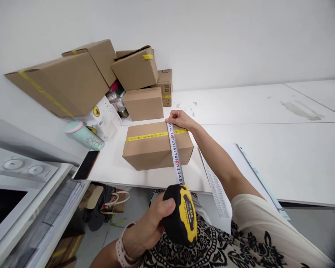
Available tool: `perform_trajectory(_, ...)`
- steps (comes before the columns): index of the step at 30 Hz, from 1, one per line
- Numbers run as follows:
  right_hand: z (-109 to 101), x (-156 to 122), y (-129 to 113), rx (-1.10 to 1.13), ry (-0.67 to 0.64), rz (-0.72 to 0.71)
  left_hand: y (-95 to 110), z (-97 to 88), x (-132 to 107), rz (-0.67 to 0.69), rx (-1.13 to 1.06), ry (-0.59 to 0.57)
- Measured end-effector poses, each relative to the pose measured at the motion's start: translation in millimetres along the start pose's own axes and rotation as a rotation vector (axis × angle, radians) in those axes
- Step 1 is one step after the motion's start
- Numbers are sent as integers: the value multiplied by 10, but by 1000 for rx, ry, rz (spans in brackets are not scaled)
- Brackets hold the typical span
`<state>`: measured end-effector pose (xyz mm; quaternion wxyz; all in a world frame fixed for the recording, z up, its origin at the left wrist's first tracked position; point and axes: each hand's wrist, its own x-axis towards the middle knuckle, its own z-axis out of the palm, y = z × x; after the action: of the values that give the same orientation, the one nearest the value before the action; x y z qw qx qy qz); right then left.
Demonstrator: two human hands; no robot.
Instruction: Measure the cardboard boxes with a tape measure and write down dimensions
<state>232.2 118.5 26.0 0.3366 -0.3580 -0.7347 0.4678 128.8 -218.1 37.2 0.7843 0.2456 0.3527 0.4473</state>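
A brown cardboard box [153, 149] sealed with yellow tape lies on the white table [268, 141]. My left hand [147, 227] is closed around the black and yellow case of a tape measure [181, 216], held near my body below the table edge. Its white blade [175, 154] runs across the top of the box from front to back. My right hand [181, 120] pinches the blade's end against the far top edge of the box.
Several cardboard boxes [80, 78] are stacked against the wall at the back left. A mint green bottle [83, 134] and a dark phone [86, 165] lie left of the box. Printed paper sheets [226, 186] lie at the table's front edge on the right. A white appliance [19, 178] stands at left.
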Motion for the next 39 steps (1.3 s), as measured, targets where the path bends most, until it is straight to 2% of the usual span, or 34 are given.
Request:
perform_trajectory(11,28,18,14,71,31,71,-69,-59,30,25,-19,-44)
perform_trajectory(20,33,47,83,50,40,59,-70,-67,1,9,-21,-23)
perform_trajectory(23,45,27,93,54,50,8,-63,-61,2,5,8,-7)
perform_trajectory(25,29,-22,95,67,134,-58,-73,-114,-17,16,53,-3)
perform_trajectory(28,-84,-206,97,113,386,-129,-43,-303,-121,141,200,56)
perform_trajectory(30,-221,-424,120,129,519,-134,89,-459,-223,364,439,219)
perform_trajectory(32,-381,-709,183,87,582,-114,353,-588,-297,641,812,480)
perform_trajectory(33,-459,-869,235,35,596,-94,527,-635,-305,713,1024,601)
perform_trajectory(36,-640,-1366,463,-225,575,26,1090,-721,-180,774,1537,777)
perform_trajectory(39,-710,-1795,725,-551,498,291,1505,-788,117,717,1783,744)
